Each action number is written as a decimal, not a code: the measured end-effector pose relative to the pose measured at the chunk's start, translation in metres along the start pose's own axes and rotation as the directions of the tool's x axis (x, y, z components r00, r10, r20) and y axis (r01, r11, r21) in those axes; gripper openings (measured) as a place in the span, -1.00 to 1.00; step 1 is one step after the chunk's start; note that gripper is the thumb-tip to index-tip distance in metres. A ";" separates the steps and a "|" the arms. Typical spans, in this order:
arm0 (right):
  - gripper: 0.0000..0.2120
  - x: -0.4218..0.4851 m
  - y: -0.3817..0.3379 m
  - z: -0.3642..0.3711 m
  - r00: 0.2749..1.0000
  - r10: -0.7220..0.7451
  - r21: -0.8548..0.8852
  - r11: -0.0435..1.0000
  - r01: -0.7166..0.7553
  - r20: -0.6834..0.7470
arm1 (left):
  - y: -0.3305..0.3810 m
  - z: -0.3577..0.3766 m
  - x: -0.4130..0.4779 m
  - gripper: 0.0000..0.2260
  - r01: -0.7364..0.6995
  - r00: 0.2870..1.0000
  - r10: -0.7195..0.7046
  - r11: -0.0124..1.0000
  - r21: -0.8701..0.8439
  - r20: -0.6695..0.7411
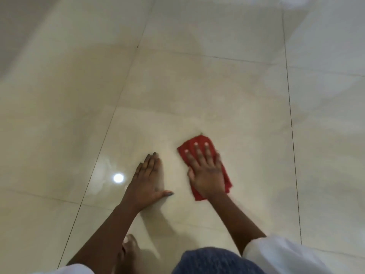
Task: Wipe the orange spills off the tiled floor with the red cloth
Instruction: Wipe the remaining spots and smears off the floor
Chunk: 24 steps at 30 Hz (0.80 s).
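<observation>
The red cloth [199, 141] lies crumpled flat on the glossy cream tiled floor [197, 86]. My right hand [206, 171] presses down on it with straight, spread fingers; cloth shows beyond the fingertips and along the hand's right side. My left hand [148, 180] rests flat on the bare tile just left of the cloth, fingers together and thumb out to the right. A faint yellowish smear [194, 129] shows on the tile just above the cloth; no bright orange spill is clearly visible.
Dark grout lines [292, 135] cross the floor. A lamp's reflection [118, 177] shines left of my left hand. My bare foot [129, 252] and a knee in blue denim [215, 262] are at the bottom edge, with white sleeves on both arms.
</observation>
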State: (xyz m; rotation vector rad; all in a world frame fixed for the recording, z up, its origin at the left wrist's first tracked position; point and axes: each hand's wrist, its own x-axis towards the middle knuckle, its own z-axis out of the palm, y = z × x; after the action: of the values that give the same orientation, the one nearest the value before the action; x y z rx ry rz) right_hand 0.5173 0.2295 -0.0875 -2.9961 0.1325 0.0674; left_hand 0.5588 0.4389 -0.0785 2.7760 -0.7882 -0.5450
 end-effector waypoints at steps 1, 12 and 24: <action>-0.47 -0.018 -0.010 0.004 0.996 -0.085 -0.013 0.996 0.085 0.017 | 0.005 0.001 0.000 0.02 -0.033 0.999 0.033 0.999 -0.002 0.020; -0.47 -0.029 0.056 -0.006 0.968 0.252 0.010 0.968 -0.252 0.010 | 0.010 0.007 -0.008 0.01 -0.018 1.000 0.018 1.000 0.008 0.022; -0.48 0.006 0.051 -0.009 0.999 -0.021 0.006 1.000 0.021 0.031 | -0.024 -0.020 -0.035 0.07 0.331 0.917 -0.334 0.942 0.054 0.215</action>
State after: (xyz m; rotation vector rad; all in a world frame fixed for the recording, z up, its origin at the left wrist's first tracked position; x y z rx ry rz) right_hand 0.5192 0.1773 -0.0860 -2.9882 0.0971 0.1116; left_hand 0.5503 0.4804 -0.0567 2.9152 -0.3530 -0.9260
